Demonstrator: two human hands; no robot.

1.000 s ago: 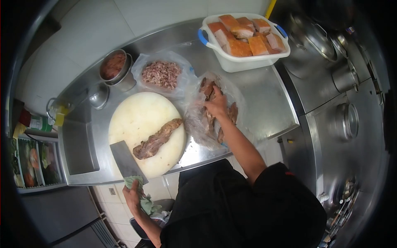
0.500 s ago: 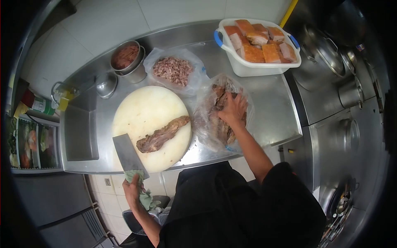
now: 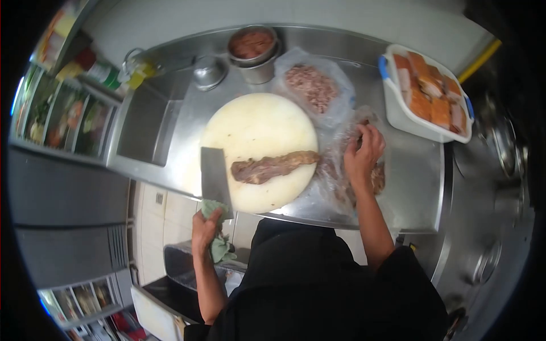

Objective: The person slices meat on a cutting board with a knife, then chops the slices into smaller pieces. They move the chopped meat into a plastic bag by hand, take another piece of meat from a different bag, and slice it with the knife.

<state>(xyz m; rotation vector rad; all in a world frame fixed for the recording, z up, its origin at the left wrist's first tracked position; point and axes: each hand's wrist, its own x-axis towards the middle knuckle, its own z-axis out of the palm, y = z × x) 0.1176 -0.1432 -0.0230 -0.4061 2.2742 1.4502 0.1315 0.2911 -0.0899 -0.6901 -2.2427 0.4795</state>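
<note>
My left hand (image 3: 206, 230) is closed round the cloth-wrapped handle of a cleaver (image 3: 215, 170); a green cloth (image 3: 220, 249) hangs from the grip. The broad blade overlaps the left edge of a round white chopping board (image 3: 259, 122). Across that board lies a long strip of brown cooked meat (image 3: 276, 166). To its right, my right hand (image 3: 365, 152) is at a clear plastic bag (image 3: 335, 182) of meat pieces (image 3: 377, 179). Its fingers are curled on the bag's upper part, and the fingertips are partly hidden.
Behind the board are an open bag of chopped meat (image 3: 311, 88), stacked metal pots (image 3: 256, 71) and an upturned metal bowl (image 3: 209, 73). A white tub (image 3: 418, 126) of roasted pork slabs stands back right. A sink (image 3: 142, 133) lies left; a bin (image 3: 176, 264) is below the counter.
The view has shifted, so the counter appears turned. My right hand was spread on the meat in the bag; now its fingers are curled at the bag's upper part. My left hand keeps the cleaver.
</note>
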